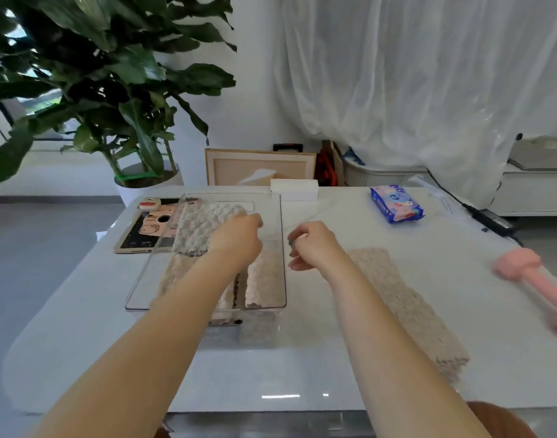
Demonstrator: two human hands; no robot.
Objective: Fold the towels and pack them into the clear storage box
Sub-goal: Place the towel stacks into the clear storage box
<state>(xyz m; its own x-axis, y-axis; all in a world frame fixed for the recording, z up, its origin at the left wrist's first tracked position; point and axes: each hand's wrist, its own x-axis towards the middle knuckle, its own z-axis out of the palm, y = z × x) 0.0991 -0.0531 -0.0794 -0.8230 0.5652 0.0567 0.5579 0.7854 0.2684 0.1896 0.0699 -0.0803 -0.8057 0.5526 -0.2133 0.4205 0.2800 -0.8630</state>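
The flat towel (407,308) lies on the counter (302,374) just right of the empty, loosely curled right hand (312,248), lengthwise toward the person; the left hand (239,237) grips a folded towel (204,226) in the box (283,279).

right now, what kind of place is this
Likely a home living or dining room: a large potted plant stands by the wall, a sheer white curtain hangs behind, and a picture frame leans against the wall beyond the table.
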